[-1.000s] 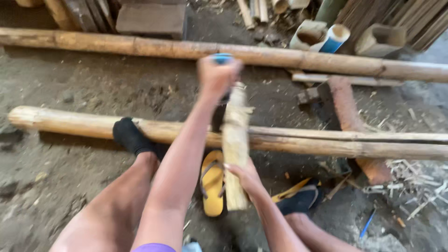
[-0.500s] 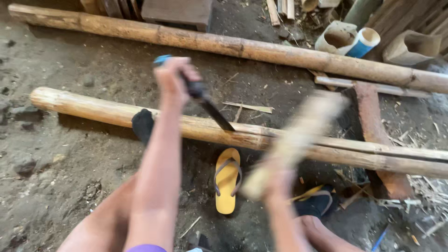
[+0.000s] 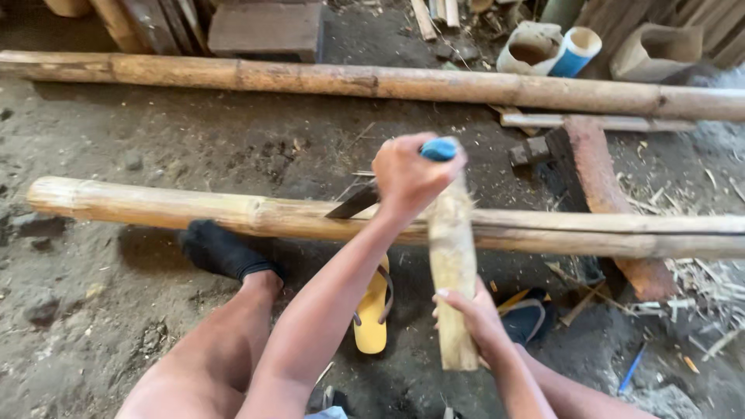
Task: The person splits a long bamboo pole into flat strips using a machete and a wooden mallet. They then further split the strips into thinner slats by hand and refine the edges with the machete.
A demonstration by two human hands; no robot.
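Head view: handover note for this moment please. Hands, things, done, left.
Left hand: grip shut on blue-handled knife, blade at the top of the bamboo slat.
Right hand: grip shut on the slat, upright against the near bamboo pole.
Socked foot at that pole; yellow sandal on the ground.
Done: cannot tell how far the slat is cut.
Left: cutting appears ongoing.

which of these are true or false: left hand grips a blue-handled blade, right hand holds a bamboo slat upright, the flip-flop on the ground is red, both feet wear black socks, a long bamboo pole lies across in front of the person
1. The left hand has its grip on a blue-handled blade: true.
2. The right hand holds a bamboo slat roughly upright: true.
3. The flip-flop on the ground is red: false, it is yellow.
4. Both feet wear black socks: false, only one foot in a black sock shows, resting by the pole.
5. A long bamboo pole lies across in front of the person: true.
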